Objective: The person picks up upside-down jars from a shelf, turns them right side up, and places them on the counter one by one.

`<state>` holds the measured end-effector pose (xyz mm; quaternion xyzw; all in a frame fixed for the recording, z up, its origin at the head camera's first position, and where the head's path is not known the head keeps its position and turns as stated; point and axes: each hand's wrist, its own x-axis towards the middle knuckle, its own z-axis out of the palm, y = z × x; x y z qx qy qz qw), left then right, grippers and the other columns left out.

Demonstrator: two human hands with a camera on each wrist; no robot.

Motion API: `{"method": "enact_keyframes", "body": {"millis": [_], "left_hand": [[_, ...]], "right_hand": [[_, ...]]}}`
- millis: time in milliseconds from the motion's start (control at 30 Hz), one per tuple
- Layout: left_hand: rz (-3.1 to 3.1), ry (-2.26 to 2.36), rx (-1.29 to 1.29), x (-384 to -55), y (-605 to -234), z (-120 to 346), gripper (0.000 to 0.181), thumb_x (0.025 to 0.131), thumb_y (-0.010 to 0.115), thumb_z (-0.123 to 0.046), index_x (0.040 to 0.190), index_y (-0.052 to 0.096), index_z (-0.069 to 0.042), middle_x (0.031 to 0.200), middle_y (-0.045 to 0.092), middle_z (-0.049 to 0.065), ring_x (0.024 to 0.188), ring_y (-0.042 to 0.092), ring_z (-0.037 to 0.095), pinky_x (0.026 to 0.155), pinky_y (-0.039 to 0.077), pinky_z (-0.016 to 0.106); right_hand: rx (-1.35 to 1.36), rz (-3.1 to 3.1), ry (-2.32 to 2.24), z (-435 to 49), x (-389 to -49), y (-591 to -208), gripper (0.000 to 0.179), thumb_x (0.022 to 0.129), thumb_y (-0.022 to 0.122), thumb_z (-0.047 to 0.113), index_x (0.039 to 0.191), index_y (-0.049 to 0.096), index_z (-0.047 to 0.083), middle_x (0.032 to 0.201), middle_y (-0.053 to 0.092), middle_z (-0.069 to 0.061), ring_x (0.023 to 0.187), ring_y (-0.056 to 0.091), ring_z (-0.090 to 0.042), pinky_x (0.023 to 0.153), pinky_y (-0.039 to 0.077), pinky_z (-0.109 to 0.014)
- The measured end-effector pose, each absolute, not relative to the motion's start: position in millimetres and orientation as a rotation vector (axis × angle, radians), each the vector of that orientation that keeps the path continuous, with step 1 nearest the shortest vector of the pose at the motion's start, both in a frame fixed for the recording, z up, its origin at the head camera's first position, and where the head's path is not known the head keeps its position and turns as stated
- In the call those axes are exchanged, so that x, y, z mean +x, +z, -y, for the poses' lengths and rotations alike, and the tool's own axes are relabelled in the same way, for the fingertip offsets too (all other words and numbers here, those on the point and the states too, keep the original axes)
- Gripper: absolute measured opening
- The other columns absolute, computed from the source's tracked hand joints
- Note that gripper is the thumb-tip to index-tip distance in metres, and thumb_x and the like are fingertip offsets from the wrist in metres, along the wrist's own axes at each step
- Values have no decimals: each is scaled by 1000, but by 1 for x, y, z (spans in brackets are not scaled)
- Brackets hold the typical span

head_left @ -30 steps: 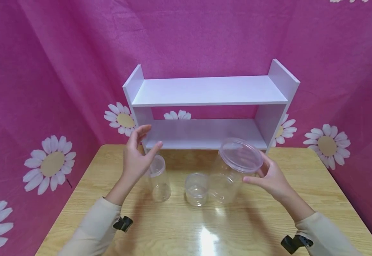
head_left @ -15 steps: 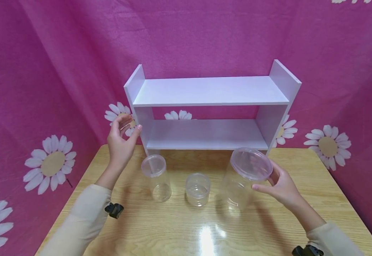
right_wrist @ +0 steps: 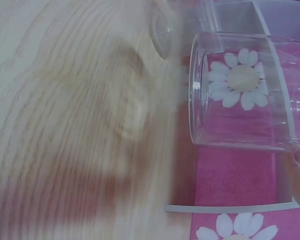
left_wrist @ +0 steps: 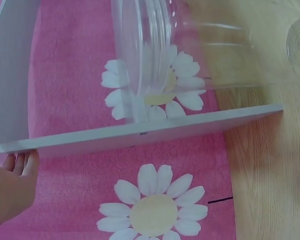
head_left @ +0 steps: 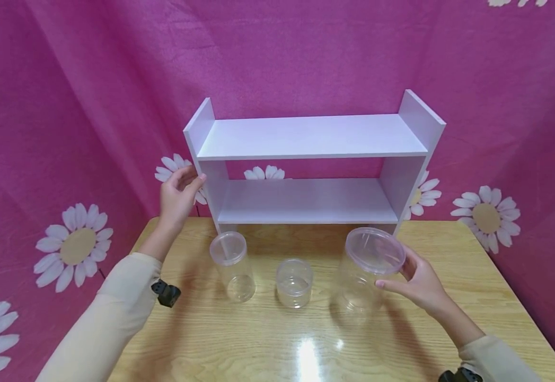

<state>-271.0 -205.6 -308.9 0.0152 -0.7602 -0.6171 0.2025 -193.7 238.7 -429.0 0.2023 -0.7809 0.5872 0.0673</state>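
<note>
My right hand (head_left: 420, 281) grips a large clear jar (head_left: 360, 286) with a lid near its top; the jar is upright, low over the table at the right. In the right wrist view the jar (right_wrist: 240, 95) appears sideways, with fingers at its side. The left hand (head_left: 177, 199) holds the front edge of the left side panel of a white two-tier shelf (head_left: 306, 201). In the left wrist view its fingers (left_wrist: 27, 165) lie against the panel's outer face, the thumb on the other side. Between the hands stand a narrow lidded jar (head_left: 236, 270) and a short clear jar (head_left: 294, 286).
A light wooden table (head_left: 267, 339) carries the jars, with the shelf standing at its back. Pink cloth (head_left: 306, 53) with white daisies hangs behind and at both sides. Both shelf boards are bare.
My left hand has moved away from the narrow jar, left and back to the shelf's side panel. The right hand has carried the large jar rightward and lower, away from the short jar.
</note>
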Motion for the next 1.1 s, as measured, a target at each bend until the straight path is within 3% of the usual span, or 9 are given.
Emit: {"method": "enact_keyframes", "body": {"millis": [367,467,833,1100], "left_hand": [[2163,-1767,118,-279,-307,212,45,94,58,-12,135,50,5,135,56,22,92,54,-6,94,53,16],[2173,-1763,121,-280,-307,211,45,94,58,-13,135,50,4,135,56,20,94,54,-5,98,53,20],[2164,-1761,142,-279,-308,211,45,95,58,-14,135,50,3,136,56,18,96,55,-3,95,53,17],[2137,-1752,137,-279,-310,209,42,95,58,-14,133,53,3,134,58,18,96,56,-2,101,52,27]], "right_hand": [[635,2386,1713,-240,-203,-452,83,70,79,-8,141,36,-7,127,50,32,117,47,18,97,39,1],[602,2384,1725,-240,-203,-459,85,68,79,-8,141,36,-8,126,50,31,116,47,18,97,38,1],[524,2375,1738,-238,-204,-481,88,65,81,-9,141,35,-9,123,49,26,113,48,17,96,40,1],[559,2328,1776,-230,-207,-491,91,63,81,-11,141,34,-9,129,49,19,118,48,12,99,40,-2]]}}
